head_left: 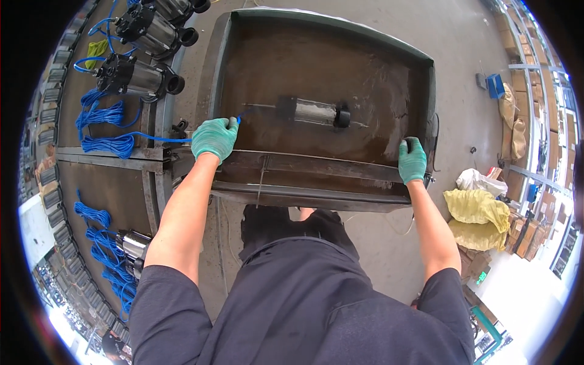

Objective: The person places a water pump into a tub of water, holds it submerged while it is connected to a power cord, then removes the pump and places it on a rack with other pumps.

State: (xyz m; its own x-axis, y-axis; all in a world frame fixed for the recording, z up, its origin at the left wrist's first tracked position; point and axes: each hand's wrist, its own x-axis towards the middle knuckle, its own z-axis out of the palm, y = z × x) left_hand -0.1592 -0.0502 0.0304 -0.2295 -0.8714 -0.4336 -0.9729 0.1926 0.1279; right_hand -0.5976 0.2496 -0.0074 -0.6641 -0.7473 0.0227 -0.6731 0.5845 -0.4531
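Two hands in green gloves, well apart along the near side of a broad metal tank [428, 91]. At the near left corner, left hand [215, 140] closed around a blue cable [167, 140], with a short blue bit showing past the fingers. Near the opposite corner, right hand [412, 160] with fingers curled; cannot tell whether gripping the edge or just resting there.

In the tank, farther out and between both hands, a silver pump [315, 112] with dark ends, on its side in murky brown water, lengthwise from left to right, apart from either glove. Nearer, a metal bar [316, 163] running across from left to right.

To the left, a brown tabletop [121, 188] with blue coils [102, 115] and, at the far end, several silver-and-black pumps [143, 77]. To the right, on the floor, a yellow sack [477, 210] and, farther off, a blue box [495, 86].
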